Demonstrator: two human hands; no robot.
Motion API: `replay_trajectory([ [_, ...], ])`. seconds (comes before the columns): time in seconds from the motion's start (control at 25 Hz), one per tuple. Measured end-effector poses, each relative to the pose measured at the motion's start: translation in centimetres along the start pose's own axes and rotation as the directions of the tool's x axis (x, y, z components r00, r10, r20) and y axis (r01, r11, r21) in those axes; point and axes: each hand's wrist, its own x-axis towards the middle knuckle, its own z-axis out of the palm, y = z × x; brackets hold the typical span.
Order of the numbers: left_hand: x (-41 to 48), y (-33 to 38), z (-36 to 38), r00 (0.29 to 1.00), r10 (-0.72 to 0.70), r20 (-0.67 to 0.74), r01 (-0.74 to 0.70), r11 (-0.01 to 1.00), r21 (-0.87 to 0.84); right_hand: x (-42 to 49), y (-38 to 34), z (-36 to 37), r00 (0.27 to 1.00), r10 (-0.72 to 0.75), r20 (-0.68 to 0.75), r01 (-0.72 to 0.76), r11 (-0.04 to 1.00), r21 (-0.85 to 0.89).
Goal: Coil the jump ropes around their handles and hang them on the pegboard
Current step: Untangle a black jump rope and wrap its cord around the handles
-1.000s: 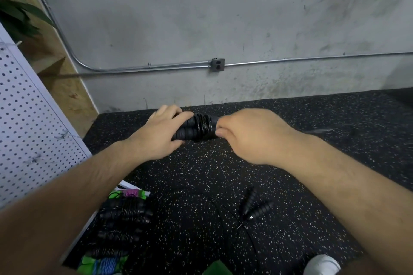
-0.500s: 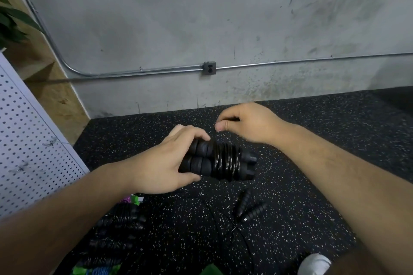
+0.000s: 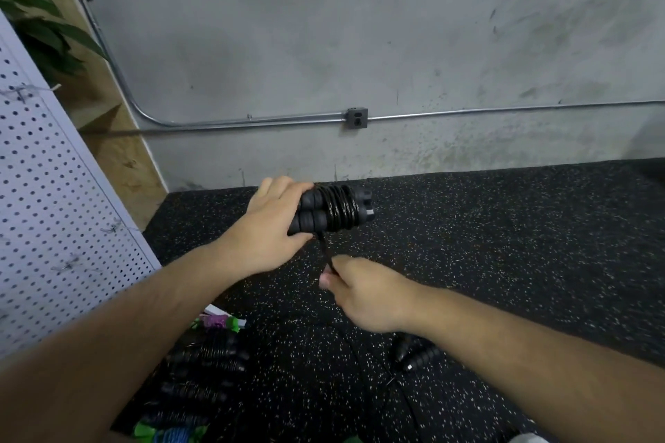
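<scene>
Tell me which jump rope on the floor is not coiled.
The loose jump rope right of the pile: bare handles, cord spread out. The piled ropes are wound.

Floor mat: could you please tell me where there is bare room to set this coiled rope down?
Bare mat lies between the wall and the right hand pinching the rope. Crowded: coiled ropes beside the pegboard, loose handles under the right forearm.
</scene>
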Motion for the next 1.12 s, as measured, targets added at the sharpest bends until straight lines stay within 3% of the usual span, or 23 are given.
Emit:
replay_trajectory([
  [0.24, 0.4, -0.8, 1.0, 0.995, 0.085, 0.059, -0.093, 0.985, 0.142, -4.0, -4.8, -3.8, 0.999, -0.041, 0.014, 0.043, 0.939, -0.341],
  [0.36, -0.2, -0.3, 1.1, 0.982, 0.138, 0.132, -0.152, 0.982, 0.11, -4.3, -5.2, -5.8, 0.97, -0.207, -0.129, 0.084, 0.779, -0.621],
  [0.44, -0.8, 0.5, 0.9, 0.962, 0.217, 0.165, -0.23, 0.972, 0.058, -3.6, -4.2, -7.5, 0.925, -0.32, -0.205, 0.1, 0.726, -0.68],
  [0.52, -1.4, 1.6, 0.7, 0.934, 0.302, 0.192, -0.304, 0.953, -0.023, -2.2, -2.0, -9.2, 0.911, -0.343, -0.227, 0.118, 0.747, -0.655],
  [0.6, -2.2, 3.2, 0.3, 0.933, 0.31, 0.182, -0.279, 0.944, -0.177, -0.9, 0.7, -10.4, 0.928, -0.265, -0.261, 0.116, 0.873, -0.473],
  [0.68, -2.9, 4.7, -0.2, 0.961, 0.224, 0.16, -0.144, 0.906, -0.398, -0.6, 2.2, -11.1, 0.955, -0.153, -0.256, 0.169, 0.985, 0.041],
  [0.72, -3.1, 5.2, -0.5, 0.975, 0.171, 0.141, -0.081, 0.868, -0.49, -0.8, 2.5, -10.8, 0.971, -0.113, -0.211, 0.174, 0.939, 0.296],
  [0.76, -3.2, 5.6, -0.7, 0.986, 0.122, 0.117, -0.04, 0.841, -0.54, -1.0, 2.3, -10.0, 0.983, -0.086, -0.161, 0.145, 0.905, 0.4],
  [0.88, -2.7, 5.3, -0.4, 1.0, 0.018, 0.006, -0.014, 0.897, -0.441, -0.6, 0.6, -5.8, 0.989, 0.048, -0.137, -0.001, 0.945, 0.327],
  [1.0, -2.0, 3.7, 0.2, 0.995, -0.095, -0.005, 0.084, 0.904, -0.419, 1.2, -0.6, -2.7, 0.979, -0.015, -0.204, 0.065, 0.969, 0.238],
  [1.12, -1.6, 2.8, 1.0, 0.985, -0.172, 0.0, 0.153, 0.877, -0.455, 1.7, -1.4, -1.2, 0.923, -0.129, -0.364, 0.168, 0.983, 0.078],
])
